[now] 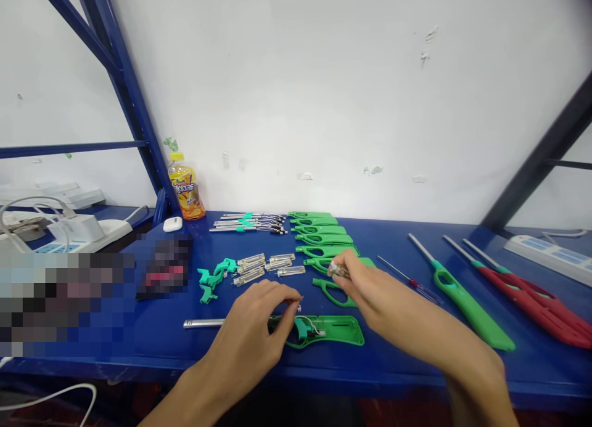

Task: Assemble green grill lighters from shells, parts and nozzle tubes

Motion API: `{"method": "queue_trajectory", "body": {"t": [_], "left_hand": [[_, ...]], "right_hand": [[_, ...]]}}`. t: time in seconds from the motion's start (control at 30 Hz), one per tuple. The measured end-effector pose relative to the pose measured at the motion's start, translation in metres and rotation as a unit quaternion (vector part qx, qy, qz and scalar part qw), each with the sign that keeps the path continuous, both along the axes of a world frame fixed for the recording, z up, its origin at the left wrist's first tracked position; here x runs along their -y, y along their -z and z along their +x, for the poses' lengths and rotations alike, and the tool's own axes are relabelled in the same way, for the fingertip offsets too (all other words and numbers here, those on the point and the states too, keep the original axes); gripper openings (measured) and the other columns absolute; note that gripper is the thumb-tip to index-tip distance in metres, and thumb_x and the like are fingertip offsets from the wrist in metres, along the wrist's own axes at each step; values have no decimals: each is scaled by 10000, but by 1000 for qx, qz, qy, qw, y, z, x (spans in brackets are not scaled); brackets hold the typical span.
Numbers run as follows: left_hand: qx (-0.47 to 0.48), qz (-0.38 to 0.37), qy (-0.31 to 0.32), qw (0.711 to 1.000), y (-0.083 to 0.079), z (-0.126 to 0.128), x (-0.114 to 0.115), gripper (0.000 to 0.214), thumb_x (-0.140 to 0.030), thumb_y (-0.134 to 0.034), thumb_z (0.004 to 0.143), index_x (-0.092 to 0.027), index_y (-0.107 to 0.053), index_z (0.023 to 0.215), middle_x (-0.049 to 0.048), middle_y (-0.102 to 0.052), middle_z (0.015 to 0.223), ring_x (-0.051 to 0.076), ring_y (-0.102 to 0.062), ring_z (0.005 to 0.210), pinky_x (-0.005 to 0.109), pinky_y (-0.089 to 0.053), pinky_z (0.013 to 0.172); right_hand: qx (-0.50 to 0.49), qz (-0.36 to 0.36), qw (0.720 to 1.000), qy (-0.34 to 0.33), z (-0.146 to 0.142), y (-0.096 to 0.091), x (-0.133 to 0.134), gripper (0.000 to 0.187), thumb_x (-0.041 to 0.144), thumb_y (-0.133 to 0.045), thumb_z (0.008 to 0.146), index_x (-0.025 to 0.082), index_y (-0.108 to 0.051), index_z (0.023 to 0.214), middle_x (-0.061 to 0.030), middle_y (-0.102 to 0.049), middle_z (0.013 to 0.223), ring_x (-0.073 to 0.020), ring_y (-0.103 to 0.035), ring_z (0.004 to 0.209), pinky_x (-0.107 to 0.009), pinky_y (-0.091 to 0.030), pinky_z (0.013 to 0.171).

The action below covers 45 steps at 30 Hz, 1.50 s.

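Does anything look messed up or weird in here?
The white wall does: green scraps and pale patches mark it, as if something was peeled off. The drink bottle at the back left also seems out of place near the metal lighter tubes. I see no spill.

Bottle [187,193], yellow cap, orange label, back left of blue table [398,236], beside blue post [134,106]; white case [172,224] just in front of bottle; pixelated dark item [161,257] nearer; white plug [83,229] and strip [115,228] far left; power strip [550,257] far right; scuffed white wall [300,106] behind; loose white cable [74,387] lower left.
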<state>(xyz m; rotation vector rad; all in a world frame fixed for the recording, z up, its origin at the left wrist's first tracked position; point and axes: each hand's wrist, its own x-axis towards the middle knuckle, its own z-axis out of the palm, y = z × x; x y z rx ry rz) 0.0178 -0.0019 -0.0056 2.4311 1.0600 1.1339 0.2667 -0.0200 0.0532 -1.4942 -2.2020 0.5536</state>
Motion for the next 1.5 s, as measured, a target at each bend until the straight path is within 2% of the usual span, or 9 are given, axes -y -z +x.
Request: {"method": "queue_trajectory", "body": {"t": [0.07,0.17,0.33,0.43,0.57,1.03,1.17,1.37,1.5], "left_hand": [[15,20,0,1000,4,1,-2,181,-138,-598,1045,-253,-710,1129,-18,-781,1019,190,-712,913,331,-521,843],[23,37,2,999,6,2,-3,210,-117,-600,1036,-253,-713,1150,-14,-773,994,186,-702,886,321,-514,815],[16,45,18,999,5,4,-2,165,-131,-605,1050,-227,-731,1097,8,-740,926,190,-671,847,311,-493,774],[16,54,26,998,5,4,-2,157,-127,-604,1049,-213,-731,1085,12,-723,898,188,-653,824,306,-483,754],[17,51,29,998,5,4,-2,157,-122,-608,1047,-219,-728,1078,2,-712,890,181,-639,821,301,-476,755],[12,43,29,999,3,5,-2,166,-127,-591,1049,-214,-728,1079,16,-720,909,186,-654,831,308,-497,759],[14,46,33,998,3,5,-1,167,-121,-598,1047,-213,-733,1079,15,-722,913,182,-655,831,302,-500,760],[23,36,39,998,3,4,-2,173,-102,-616,1041,-223,-738,1069,10,-716,945,171,-653,856,281,-497,761],[36,45,47,997,4,4,-2,215,-75,-617,1034,-232,-748,1100,5,-704,943,162,-648,849,271,-494,754]], "right_hand": [[10,0,1000,-25,1,-1,-2,252,391,-413,1153,253,-619,1110,-38,-731,1115,-230,-673,1012,-363,-466,874],[21,-15,998,-58,0,-5,-3,231,365,-520,1127,295,-739,1128,-2,-775,1151,-229,-684,1092,-364,-463,932],[25,6,999,-40,-5,-12,0,198,388,-631,1078,338,-809,1150,16,-817,1176,-248,-698,1112,-361,-454,900],[27,1,998,-54,-7,-15,0,191,381,-629,1082,345,-811,1126,44,-825,1097,-215,-708,1013,-335,-452,846],[21,-7,998,-65,-10,-16,-2,174,357,-631,1084,352,-803,1109,72,-821,1067,-196,-711,1009,-303,-458,826],[25,1,997,-79,-13,-14,-3,207,333,-635,1079,315,-836,1125,23,-841,1068,-222,-740,999,-315,-495,840],[21,0,997,-79,-13,-13,-2,214,344,-640,1073,302,-847,1108,6,-840,1009,-213,-740,935,-319,-502,814],[40,12,997,-64,-10,-9,-3,197,386,-653,1067,325,-813,1165,7,-795,1075,-229,-692,1052,-332,-484,868],[11,-13,998,-54,-10,-9,-5,204,378,-678,1054,327,-762,1233,37,-792,959,-195,-703,916,-302,-486,792]]}}
